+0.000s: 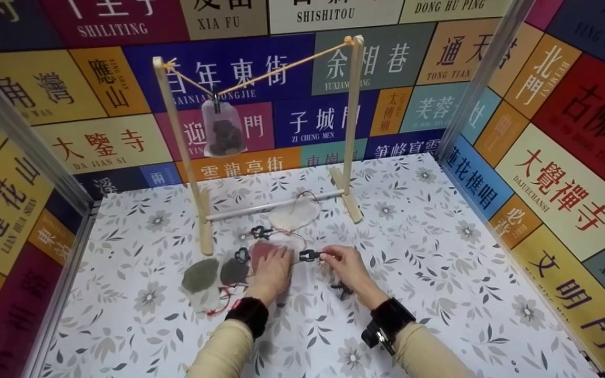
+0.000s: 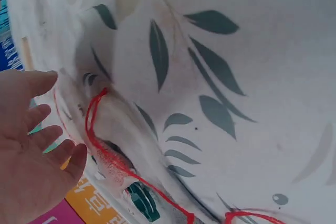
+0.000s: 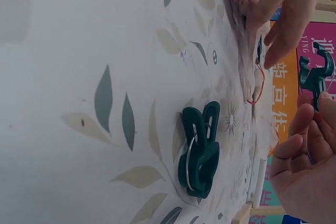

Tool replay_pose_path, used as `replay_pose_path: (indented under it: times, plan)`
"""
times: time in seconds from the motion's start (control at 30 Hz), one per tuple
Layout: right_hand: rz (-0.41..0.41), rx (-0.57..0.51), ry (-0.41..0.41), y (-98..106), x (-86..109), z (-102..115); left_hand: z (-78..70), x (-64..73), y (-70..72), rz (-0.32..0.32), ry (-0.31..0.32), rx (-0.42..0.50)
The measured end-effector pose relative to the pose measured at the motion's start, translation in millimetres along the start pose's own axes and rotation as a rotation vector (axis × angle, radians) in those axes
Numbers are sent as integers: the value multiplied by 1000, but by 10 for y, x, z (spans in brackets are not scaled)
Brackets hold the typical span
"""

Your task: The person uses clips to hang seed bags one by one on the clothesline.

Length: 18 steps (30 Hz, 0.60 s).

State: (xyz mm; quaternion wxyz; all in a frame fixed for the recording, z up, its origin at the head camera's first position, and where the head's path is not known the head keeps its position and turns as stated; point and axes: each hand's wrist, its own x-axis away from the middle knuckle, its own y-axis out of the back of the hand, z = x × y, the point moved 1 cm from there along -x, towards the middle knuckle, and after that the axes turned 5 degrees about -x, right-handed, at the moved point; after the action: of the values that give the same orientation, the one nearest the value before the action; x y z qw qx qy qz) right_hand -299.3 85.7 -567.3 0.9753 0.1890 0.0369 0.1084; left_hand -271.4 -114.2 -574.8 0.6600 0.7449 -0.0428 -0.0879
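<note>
My right hand (image 1: 352,270) pinches a dark green spring clip (image 1: 310,255) by its handles, lifted off the cloth in the right wrist view. Beside it my left hand (image 1: 273,270) reaches over a sheer drawstring pouch with reddish contents (image 1: 261,253), its fingers loosely extended and partly covering the pouch. Two more clips lie near that pouch, one behind it (image 1: 260,232) and another on its left (image 1: 241,254). A further green clip (image 3: 199,150) lies on the cloth below my right hand.
A wooden frame (image 1: 354,115) stands at the back, its orange cord (image 1: 287,67) sagging under a clipped pouch of dark contents (image 1: 223,134). A green-filled pouch (image 1: 200,275) and a dark-filled one (image 1: 234,272) lie left; a pale pouch (image 1: 297,212) lies by the frame's bottom bar.
</note>
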Motion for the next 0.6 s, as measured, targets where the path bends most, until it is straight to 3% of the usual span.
replay_pose_path:
  times: [0.13, 0.27, 0.37, 0.43, 0.6]
  plan:
    - [5, 25, 23, 0, -19, -44, -46, 7, -68, 27, -67, -230]
    - [10, 60, 74, 17, -35, -52, -37, 28, -80, 11, -142, -323]
    - [8, 77, 93, 47, -65, -14, 6, 19, -22, -47, -164, -321]
    - [4, 97, 93, 75, -93, 24, 39, 8, 57, -118, -154, -293]
    - [-5, 198, 153, 169, -176, 186, 148, -58, 316, -290, -105, -133]
